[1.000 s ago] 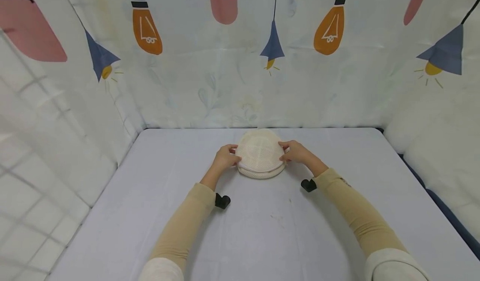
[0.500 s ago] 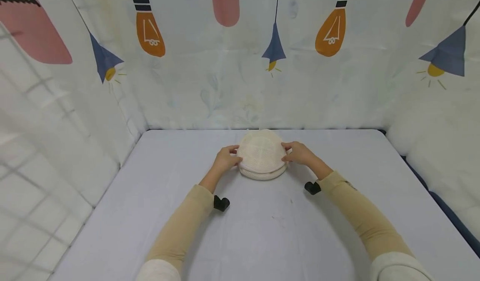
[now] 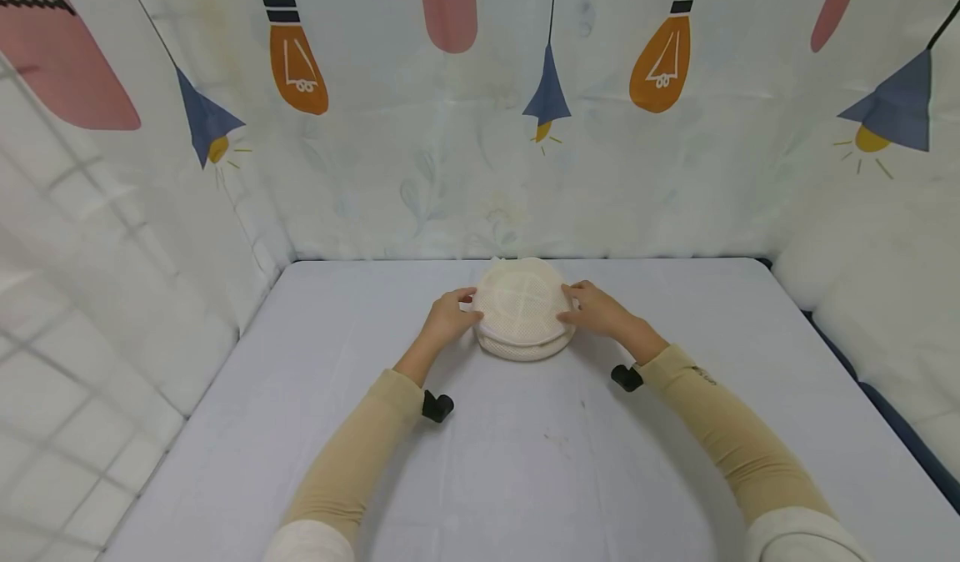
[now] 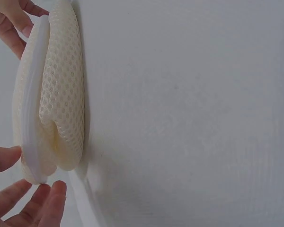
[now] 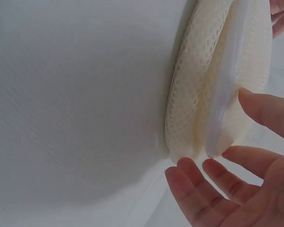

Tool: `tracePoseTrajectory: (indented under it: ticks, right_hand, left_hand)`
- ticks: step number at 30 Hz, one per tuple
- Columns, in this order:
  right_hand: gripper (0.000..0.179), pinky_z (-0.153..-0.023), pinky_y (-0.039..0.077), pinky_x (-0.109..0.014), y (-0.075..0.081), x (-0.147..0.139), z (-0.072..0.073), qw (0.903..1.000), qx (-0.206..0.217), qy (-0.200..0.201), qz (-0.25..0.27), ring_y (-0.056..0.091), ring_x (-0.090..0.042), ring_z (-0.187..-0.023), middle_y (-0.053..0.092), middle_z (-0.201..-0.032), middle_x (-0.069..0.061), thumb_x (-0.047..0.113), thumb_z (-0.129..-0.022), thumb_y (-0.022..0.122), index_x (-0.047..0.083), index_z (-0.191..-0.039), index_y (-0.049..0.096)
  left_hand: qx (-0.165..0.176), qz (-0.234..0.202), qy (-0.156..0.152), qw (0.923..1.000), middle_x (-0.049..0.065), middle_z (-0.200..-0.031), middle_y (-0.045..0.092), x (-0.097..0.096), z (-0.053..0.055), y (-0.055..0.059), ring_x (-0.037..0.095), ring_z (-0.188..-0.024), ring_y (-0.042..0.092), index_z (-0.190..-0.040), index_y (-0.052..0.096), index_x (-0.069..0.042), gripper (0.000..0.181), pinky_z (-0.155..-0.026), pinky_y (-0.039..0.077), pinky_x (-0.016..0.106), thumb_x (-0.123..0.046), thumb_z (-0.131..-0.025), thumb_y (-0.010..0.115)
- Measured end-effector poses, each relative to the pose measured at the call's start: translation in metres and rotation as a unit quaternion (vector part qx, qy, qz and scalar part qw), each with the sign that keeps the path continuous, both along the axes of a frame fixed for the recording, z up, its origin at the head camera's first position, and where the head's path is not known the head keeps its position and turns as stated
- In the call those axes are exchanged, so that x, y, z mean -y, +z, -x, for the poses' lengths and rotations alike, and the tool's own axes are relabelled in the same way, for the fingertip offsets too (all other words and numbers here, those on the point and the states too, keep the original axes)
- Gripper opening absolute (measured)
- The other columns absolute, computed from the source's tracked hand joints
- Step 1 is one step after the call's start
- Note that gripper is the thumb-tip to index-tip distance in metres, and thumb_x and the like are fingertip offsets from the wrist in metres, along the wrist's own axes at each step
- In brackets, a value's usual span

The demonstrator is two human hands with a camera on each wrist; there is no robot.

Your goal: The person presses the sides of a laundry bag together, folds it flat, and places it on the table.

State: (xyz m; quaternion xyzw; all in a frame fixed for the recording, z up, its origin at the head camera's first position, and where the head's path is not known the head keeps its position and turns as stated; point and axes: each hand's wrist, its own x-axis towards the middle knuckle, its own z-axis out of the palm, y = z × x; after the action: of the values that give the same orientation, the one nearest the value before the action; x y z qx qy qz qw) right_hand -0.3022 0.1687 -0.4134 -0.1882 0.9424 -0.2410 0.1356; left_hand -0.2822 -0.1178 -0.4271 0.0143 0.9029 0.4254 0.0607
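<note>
A round cream mesh laundry bag [image 3: 521, 303] lies near the far edge of the white table, at its middle. It has two puffy layers, with honeycomb mesh and a smooth white trim, both plain in the left wrist view [image 4: 66, 85]. My left hand [image 3: 450, 318] holds its left edge, thumb on the near side. On the opposite edge, my right hand [image 3: 596, 310] pinches the upper layer between thumb and index finger. In the right wrist view, the other right fingers [image 5: 213, 189] spread loosely beside the lower layer. The bag's underside is hidden.
The white cloth-covered table [image 3: 517, 462] extends toward me. A white curtain [image 3: 480, 178] printed with lamps and bulbs hangs behind it and along both sides. A black wrist device [image 3: 437, 406] sits under the left cuff, another black device [image 3: 627, 377] under the right.
The mesh laundry bag stays in nearly the same place between both hands. My right thumb has shifted slightly inward over its edge. The head view has moved a little.
</note>
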Motion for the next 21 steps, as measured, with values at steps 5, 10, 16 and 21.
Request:
tracePoseTrajectory:
  ticks: [5, 10, 16, 21]
  right_hand:
    - [0.069, -0.115, 0.033, -0.058, 0.000, 0.001, 0.000, 0.9998, -0.016, 0.014, 0.002, 0.034, -0.050, -0.143, 0.028, -0.156, -0.035, 0.027, -0.105, 0.061, -0.011, -0.155, 0.031]
    - [0.065, -0.116, 0.030, -0.057, 0.003, 0.001, 0.001, 0.9989, -0.027, 0.026, 0.027, 0.032, -0.048, -0.144, 0.028, -0.157, -0.033, 0.025, -0.106, 0.059, -0.011, -0.154, 0.034]
    - [0.071, -0.119, 0.024, -0.056, -0.001, 0.003, 0.002, 0.9982, -0.012, 0.041, 0.043, 0.023, -0.045, -0.150, 0.020, -0.164, -0.029, 0.029, -0.108, 0.056, -0.007, -0.159, 0.023]
    - [0.076, -0.122, 0.014, -0.055, -0.009, 0.005, 0.004, 0.9980, -0.010, 0.055, 0.029, 0.010, -0.043, -0.154, 0.009, -0.168, -0.026, 0.035, -0.109, 0.051, -0.006, -0.161, 0.014]
  left_hand:
    - [-0.011, 0.009, -0.011, 0.9998, 0.019, -0.150, 0.051, -0.002, 0.002, 0.000, 0.034, -0.123, 0.060, -0.152, 0.049, -0.004, 0.057, -0.094, 0.054, 0.045, -0.014, -0.099, 0.066]
    - [-0.045, 0.024, -0.047, 0.9976, 0.023, -0.156, 0.042, -0.005, 0.004, 0.005, 0.039, -0.135, 0.050, -0.153, 0.044, 0.000, 0.059, -0.107, 0.046, 0.048, -0.015, -0.100, 0.065]
    - [-0.080, 0.099, -0.092, 0.9876, 0.024, -0.160, 0.036, -0.009, 0.008, 0.004, 0.039, -0.147, 0.034, -0.154, 0.041, 0.002, 0.057, -0.120, 0.028, 0.048, -0.018, -0.105, 0.060]
    - [-0.089, 0.175, -0.129, 0.9720, 0.016, -0.166, 0.027, -0.015, 0.011, -0.004, 0.036, -0.151, 0.027, -0.160, 0.033, -0.005, 0.060, -0.119, 0.028, 0.051, -0.028, -0.109, 0.054]
